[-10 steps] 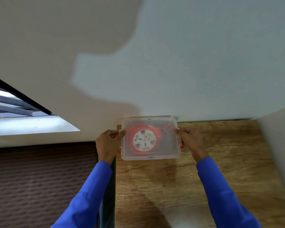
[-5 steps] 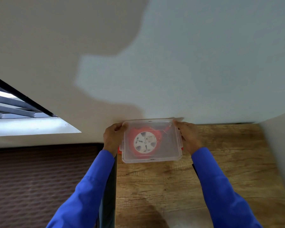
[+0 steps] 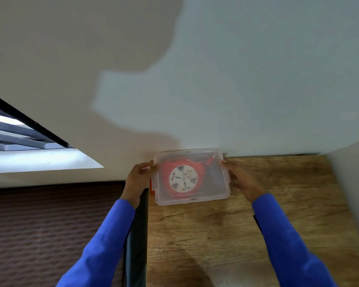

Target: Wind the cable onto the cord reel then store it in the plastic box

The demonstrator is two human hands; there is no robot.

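A wood-grain worktop (image 3: 247,224) runs up to a pale wall (image 3: 236,79) along its far edge. Beyond its left edge lies dark ribbed flooring (image 3: 50,224), with a slatted window (image 3: 13,137) above.

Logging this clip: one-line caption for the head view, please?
Both hands, left and right, hold the lidded plastic box containing the red cord reel on the wooden table by the wall.

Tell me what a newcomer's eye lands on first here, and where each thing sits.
The red cord reel with its white round face stands out first, lying flat inside the clear plastic box at the far left corner of the wooden table, against the wall. Next come the blue sleeves leading to the left hand and right hand, one on each short side of the box.
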